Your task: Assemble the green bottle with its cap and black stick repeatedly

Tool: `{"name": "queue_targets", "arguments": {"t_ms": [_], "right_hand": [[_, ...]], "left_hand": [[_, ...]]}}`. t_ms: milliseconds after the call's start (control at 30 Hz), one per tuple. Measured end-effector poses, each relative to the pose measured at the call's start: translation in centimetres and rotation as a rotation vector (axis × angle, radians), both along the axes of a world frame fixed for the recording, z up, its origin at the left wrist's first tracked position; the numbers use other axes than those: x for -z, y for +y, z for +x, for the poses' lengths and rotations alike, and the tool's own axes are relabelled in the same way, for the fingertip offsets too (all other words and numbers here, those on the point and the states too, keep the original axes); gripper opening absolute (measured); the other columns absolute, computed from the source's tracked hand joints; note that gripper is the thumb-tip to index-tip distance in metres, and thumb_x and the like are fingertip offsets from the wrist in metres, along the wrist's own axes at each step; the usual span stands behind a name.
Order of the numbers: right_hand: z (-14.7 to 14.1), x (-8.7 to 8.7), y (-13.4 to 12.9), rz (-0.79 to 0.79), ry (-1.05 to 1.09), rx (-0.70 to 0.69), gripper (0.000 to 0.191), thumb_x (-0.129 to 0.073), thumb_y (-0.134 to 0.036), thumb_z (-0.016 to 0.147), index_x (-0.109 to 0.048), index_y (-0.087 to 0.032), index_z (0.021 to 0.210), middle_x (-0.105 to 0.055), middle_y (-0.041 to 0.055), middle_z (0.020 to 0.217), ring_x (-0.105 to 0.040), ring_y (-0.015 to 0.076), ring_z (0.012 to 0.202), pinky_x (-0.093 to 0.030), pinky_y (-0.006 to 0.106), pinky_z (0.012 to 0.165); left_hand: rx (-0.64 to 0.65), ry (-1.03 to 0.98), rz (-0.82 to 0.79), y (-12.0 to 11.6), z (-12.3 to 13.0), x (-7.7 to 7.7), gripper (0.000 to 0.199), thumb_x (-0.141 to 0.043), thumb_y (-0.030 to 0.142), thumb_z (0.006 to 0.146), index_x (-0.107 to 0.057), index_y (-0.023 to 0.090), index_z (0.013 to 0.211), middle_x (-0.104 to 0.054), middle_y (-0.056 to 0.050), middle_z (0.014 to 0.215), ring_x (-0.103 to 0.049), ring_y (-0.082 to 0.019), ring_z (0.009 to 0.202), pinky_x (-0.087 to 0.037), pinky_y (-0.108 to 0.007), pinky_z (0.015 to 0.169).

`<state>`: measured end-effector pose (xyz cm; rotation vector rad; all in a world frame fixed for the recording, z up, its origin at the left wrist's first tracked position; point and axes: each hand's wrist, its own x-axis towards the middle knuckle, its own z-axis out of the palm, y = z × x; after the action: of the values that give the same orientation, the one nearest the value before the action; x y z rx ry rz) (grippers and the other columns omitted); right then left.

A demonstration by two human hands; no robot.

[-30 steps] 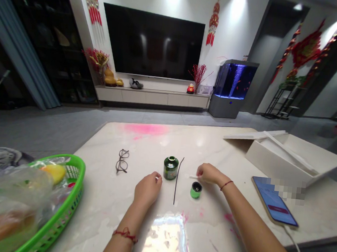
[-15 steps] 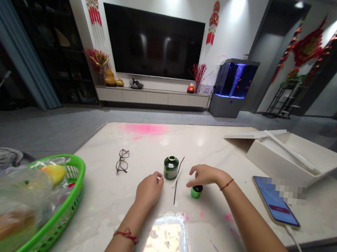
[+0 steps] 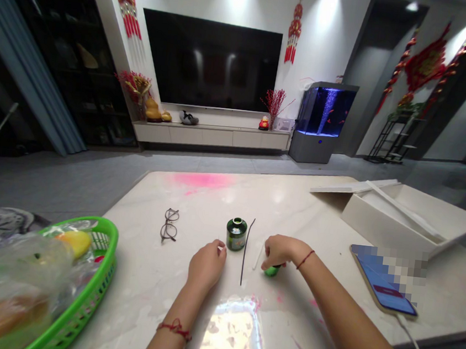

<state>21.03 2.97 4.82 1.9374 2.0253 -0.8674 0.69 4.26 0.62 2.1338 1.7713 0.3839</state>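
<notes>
A dark green glass bottle [image 3: 236, 235] with an open neck stands upright on the pale table. Close to its left side, my left hand [image 3: 208, 262] rests with curled fingers, apart from the glass, and nothing shows in it. My right hand [image 3: 281, 252] reaches down onto a small green cap [image 3: 271, 271], its fingers closed around the top and hiding most of it. Just left of those fingers is a thin white stick [image 3: 257, 257]; I cannot tell whether they touch it. Between bottle and white stick lies a thin black stick [image 3: 244, 253].
Glasses [image 3: 170, 225] lie left of the bottle. A green basket [image 3: 101, 272] with bagged food fills the near left. At right are a phone [image 3: 379, 284] with a cable and an open white box [image 3: 385, 226]. Pink stains [image 3: 201, 179] mark the table.
My right hand has lowered and closed onto the green cap. The white stick has shifted right, away from the bottle and black stick. My left hand has hardly moved.
</notes>
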Motion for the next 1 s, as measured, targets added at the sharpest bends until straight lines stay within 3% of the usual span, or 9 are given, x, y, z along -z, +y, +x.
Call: {"name": "queue_targets", "arguments": {"t_ms": [100, 200, 300, 367, 433, 667, 767, 867, 1000], "right_hand": [[0.7, -1.1, 0.1, 0.024, 0.39, 0.006, 0.04, -0.063, -0.035, 0.065, -0.063, -0.01, 0.097, -0.064, 0.0083, 0.073, -0.059, 0.0158, 0.057, -0.046, 0.028, 0.054], [0.6, -1.7, 1.1, 0.308, 0.812, 0.117, 0.046, -0.057, -0.033, 0.072, -0.053, -0.012, 0.112, -0.062, 0.009, 0.091, -0.06, 0.0141, 0.072, -0.048, 0.027, 0.067], [-1.2, -1.0, 2.8, 0.695, 0.956, 0.262, 0.042, -0.058, -0.024, 0.068, -0.054, -0.013, 0.108, -0.056, 0.0107, 0.105, -0.058, 0.0159, 0.087, -0.046, 0.031, 0.08], [-2.8, 0.0, 3.7, 0.887, 1.027, 0.236, 0.037, -0.061, -0.024, 0.066, -0.056, -0.015, 0.101, -0.053, 0.0097, 0.108, -0.056, 0.0168, 0.094, -0.043, 0.032, 0.088], [-4.1, 0.8, 4.3, 0.961, 1.069, 0.194, 0.034, -0.06, -0.023, 0.068, -0.054, -0.017, 0.1, -0.054, 0.008, 0.106, -0.055, 0.0164, 0.096, -0.043, 0.031, 0.089], [-4.1, 1.6, 4.0, 0.854, 0.997, 0.084, 0.031, -0.06, -0.019, 0.068, -0.051, -0.017, 0.098, -0.058, 0.0053, 0.098, -0.058, 0.0155, 0.09, -0.047, 0.031, 0.084], [-3.6, 2.0, 3.7, 0.744, 1.054, 0.093, 0.05, -0.064, -0.021, 0.067, -0.046, -0.016, 0.114, -0.058, 0.0085, 0.107, -0.058, 0.0167, 0.095, -0.045, 0.033, 0.088], [-3.3, 2.5, 3.6, 0.576, 1.184, 0.133, 0.069, -0.061, -0.027, 0.073, -0.029, -0.017, 0.133, -0.057, 0.0115, 0.116, -0.055, 0.0177, 0.106, -0.04, 0.035, 0.095], [-3.0, 2.7, 3.4, 0.479, 1.286, 0.225, 0.071, -0.058, -0.031, 0.078, -0.022, -0.018, 0.138, -0.056, 0.0113, 0.121, -0.052, 0.0181, 0.111, -0.036, 0.037, 0.099]], "left_hand": [[-0.026, -0.026, 0.043, -0.1, 0.3, 0.2, 0.036, -0.039, 0.03, 0.083, -0.051, 0.018, 0.115, -0.064, -0.009, 0.104, -0.059, -0.021, 0.092, -0.041, -0.03, 0.074], [-0.016, -0.066, 0.139, -0.1, 0.7, 0.4, 0.05, -0.041, 0.027, 0.082, -0.036, 0.016, 0.13, -0.053, -0.013, 0.121, -0.053, -0.023, 0.106, -0.039, -0.032, 0.085], [0.049, -0.094, 0.221, -0.2, 0.9, 0.4, 0.054, -0.043, 0.025, 0.082, -0.032, 0.022, 0.134, -0.038, -0.011, 0.135, -0.044, -0.024, 0.118, -0.035, -0.034, 0.094], [0.066, -0.101, 0.231, -0.4, 1.1, 0.3, 0.052, -0.043, 0.024, 0.082, -0.035, 0.025, 0.133, -0.034, -0.01, 0.138, -0.042, -0.024, 0.12, -0.035, -0.035, 0.095], [0.063, -0.105, 0.223, -0.5, 1.1, 0.1, 0.051, -0.043, 0.024, 0.082, -0.036, 0.025, 0.133, -0.034, -0.01, 0.138, -0.042, -0.024, 0.12, -0.035, -0.036, 0.096], [0.069, -0.101, 0.23, -0.5, 1.2, 0.1, 0.052, -0.044, 0.022, 0.081, -0.037, 0.025, 0.132, -0.036, -0.01, 0.137, -0.043, -0.024, 0.119, -0.035, -0.036, 0.096], [0.059, -0.096, 0.236, -0.5, 1.3, 0.2, 0.052, -0.043, 0.021, 0.081, -0.037, 0.025, 0.133, -0.037, -0.01, 0.137, -0.043, -0.025, 0.119, -0.036, -0.037, 0.096], [0.069, -0.119, 0.249, -0.5, 1.4, 0.4, 0.053, -0.043, 0.022, 0.082, -0.034, 0.023, 0.134, -0.036, -0.01, 0.139, -0.04, -0.025, 0.123, -0.034, -0.038, 0.098], [0.1, -0.19, 0.257, -0.6, 1.7, 0.7, 0.053, -0.043, 0.024, 0.082, -0.034, 0.019, 0.134, -0.036, -0.009, 0.14, -0.036, -0.023, 0.127, -0.031, -0.037, 0.102]]}}
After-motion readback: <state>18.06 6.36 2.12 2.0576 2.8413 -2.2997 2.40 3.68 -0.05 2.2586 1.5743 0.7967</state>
